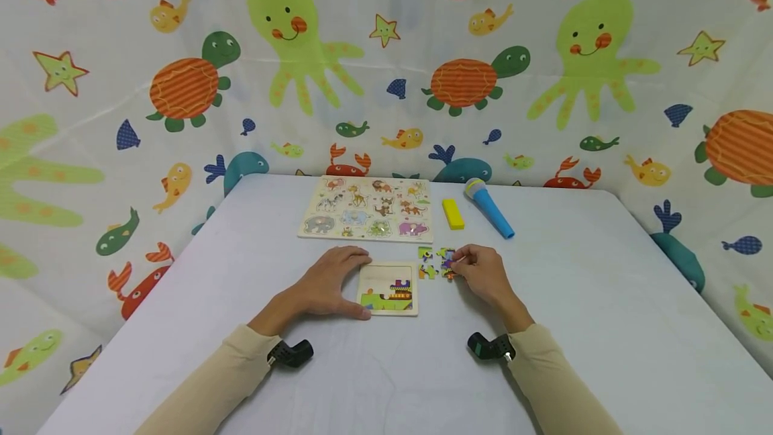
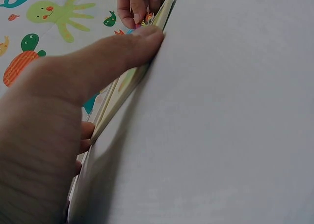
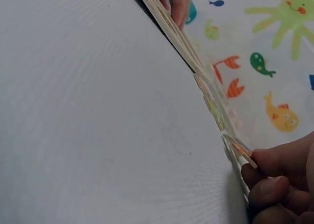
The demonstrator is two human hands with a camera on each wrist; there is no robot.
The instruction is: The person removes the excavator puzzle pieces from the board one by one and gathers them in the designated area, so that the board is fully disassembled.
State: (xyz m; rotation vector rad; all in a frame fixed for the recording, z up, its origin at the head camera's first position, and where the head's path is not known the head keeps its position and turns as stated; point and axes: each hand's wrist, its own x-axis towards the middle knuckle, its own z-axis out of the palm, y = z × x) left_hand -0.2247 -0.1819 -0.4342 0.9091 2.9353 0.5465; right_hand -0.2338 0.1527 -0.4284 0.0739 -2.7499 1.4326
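Observation:
A small square jigsaw tray (image 1: 377, 276) with a pale wooden rim lies on the table, with joined pieces (image 1: 395, 297) along its bottom and right side. My left hand (image 1: 329, 280) holds the tray across its left side, thumb at the near edge and fingers at the far edge. Right of the tray lie several loose jigsaw pieces (image 1: 427, 272). Among them, my right hand (image 1: 483, 274) pinches a jigsaw piece (image 3: 240, 151) between thumb and fingers. In the right wrist view that piece is tilted, close to the table; the fingers partly hide its picture.
Behind the tray lies a wooden animal puzzle board (image 1: 365, 210). A yellow block (image 1: 453, 214) and a blue toy microphone (image 1: 490, 210) lie to its right. White cloth covers the table (image 1: 604, 274), and a sea-animal curtain (image 1: 386, 113) hangs behind it.

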